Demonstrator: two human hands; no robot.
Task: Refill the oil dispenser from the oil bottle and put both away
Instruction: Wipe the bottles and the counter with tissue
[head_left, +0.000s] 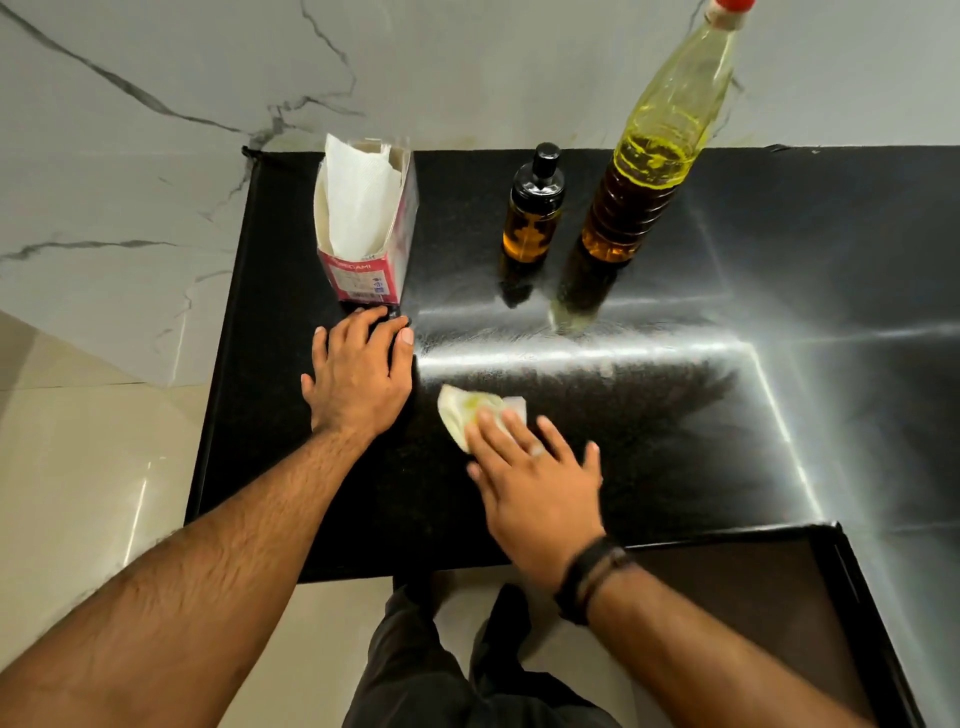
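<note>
Two bottles (535, 208), one tissue box (366, 223), two hands (540, 478)

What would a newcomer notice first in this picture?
First, the tall oil bottle with a red cap, standing at the back of the black counter beside the small dark oil dispenser. Then the right hand pressing a yellow-stained tissue on the counter near the front.

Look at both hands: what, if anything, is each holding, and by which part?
Neither grips anything. The right hand presses flat fingers on the near edge of a crumpled tissue on the countertop. The left hand rests flat, empty.
</note>
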